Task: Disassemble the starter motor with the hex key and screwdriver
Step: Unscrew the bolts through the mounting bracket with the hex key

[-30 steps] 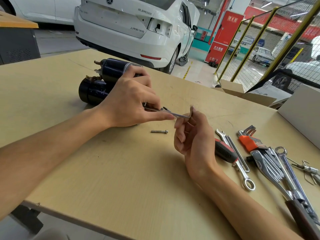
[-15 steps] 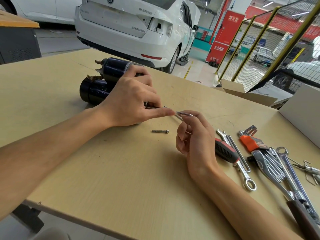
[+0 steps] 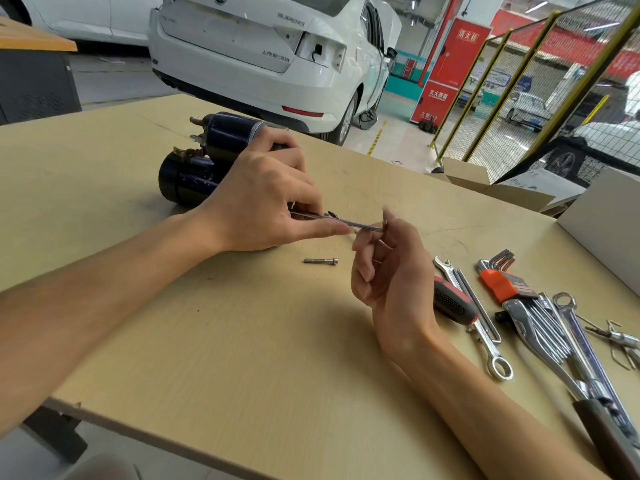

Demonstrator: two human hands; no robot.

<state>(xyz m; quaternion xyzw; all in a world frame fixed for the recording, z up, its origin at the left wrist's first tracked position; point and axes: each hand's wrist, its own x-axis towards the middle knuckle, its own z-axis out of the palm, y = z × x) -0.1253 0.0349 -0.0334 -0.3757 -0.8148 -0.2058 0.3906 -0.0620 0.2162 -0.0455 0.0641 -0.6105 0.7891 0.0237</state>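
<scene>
The dark blue starter motor (image 3: pixel 207 157) lies on the tan table (image 3: pixel 242 341) at the back left. My left hand (image 3: pixel 263 202) rests over its near end, with fingers curled round the motor and the thumb along a long bolt or shaft. A silver L-shaped hex key (image 3: pixel 363 225) runs from the motor toward my right hand (image 3: pixel 388 268), which pinches its bent end, short arm pointing up. A loose bolt (image 3: pixel 320 260) lies on the table below the hands. The red-and-black screwdriver (image 3: pixel 450 301) lies just right of my right hand.
Right of my hands lie a combination wrench (image 3: pixel 485 337), an orange-holdered hex key set (image 3: pixel 502 278), more chrome wrenches (image 3: pixel 568 334) and a dark-handled tool (image 3: pixel 606 431). Cardboard boxes (image 3: pixel 498 188) stand at the back right. A white car (image 3: pixel 270 46) is parked behind the table.
My right hand has turned the hex key: its short arm pointed up, swung down flat, and points up again now. My left hand stays on the motor.
</scene>
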